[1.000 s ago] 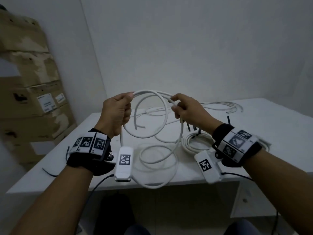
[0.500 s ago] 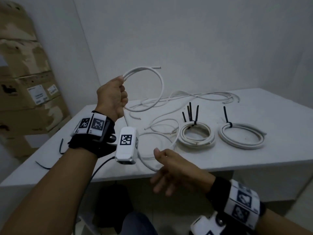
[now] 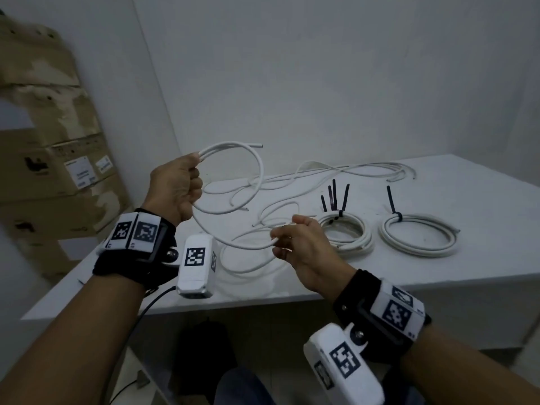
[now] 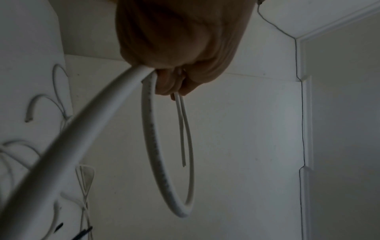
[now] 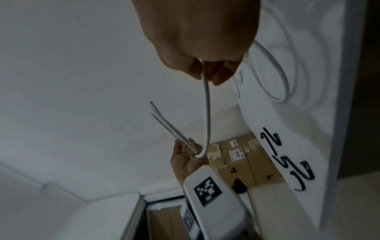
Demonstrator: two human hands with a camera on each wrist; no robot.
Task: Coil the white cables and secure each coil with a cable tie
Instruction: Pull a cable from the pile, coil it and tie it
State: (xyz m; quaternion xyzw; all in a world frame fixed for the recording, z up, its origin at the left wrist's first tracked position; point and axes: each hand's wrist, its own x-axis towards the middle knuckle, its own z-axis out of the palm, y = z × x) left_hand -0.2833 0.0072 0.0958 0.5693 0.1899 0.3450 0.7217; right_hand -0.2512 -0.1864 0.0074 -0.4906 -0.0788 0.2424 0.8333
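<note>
White cable (image 3: 258, 171) between both hands

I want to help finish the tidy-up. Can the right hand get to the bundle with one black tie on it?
Probably yes, once it lets go. The right hand is pinching the white cable now. The single-tie coil lies in the open on the table, on that hand's side, with nothing covering it.
</note>
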